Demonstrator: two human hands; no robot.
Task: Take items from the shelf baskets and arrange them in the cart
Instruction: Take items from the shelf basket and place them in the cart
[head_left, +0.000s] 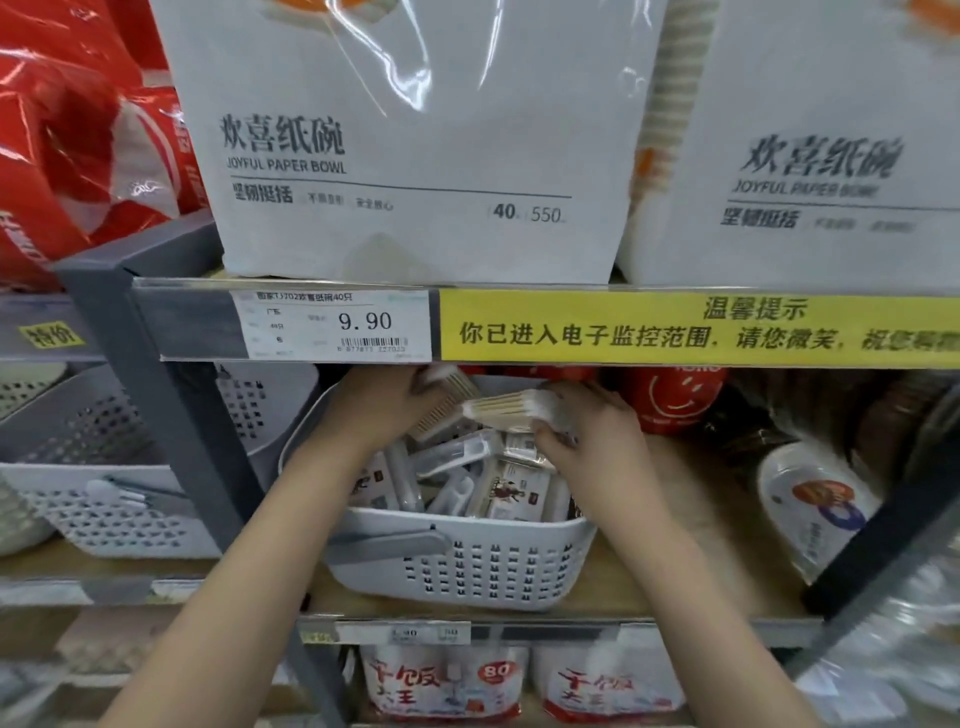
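I am reaching both hands into the white perforated plastic basket (467, 561) on the wooden shelf. My right hand (592, 431) is gripping a clear packet of pale wooden sticks (511, 405) just above the basket's heap of small packets. My left hand (395, 400) is curling round another stick packet (447, 400) at the basket's back rim. Above the basket, a price tag (337, 325) is reading 9.90, under white bags (405, 140) printed "JOYFUL PAPER BOWL".
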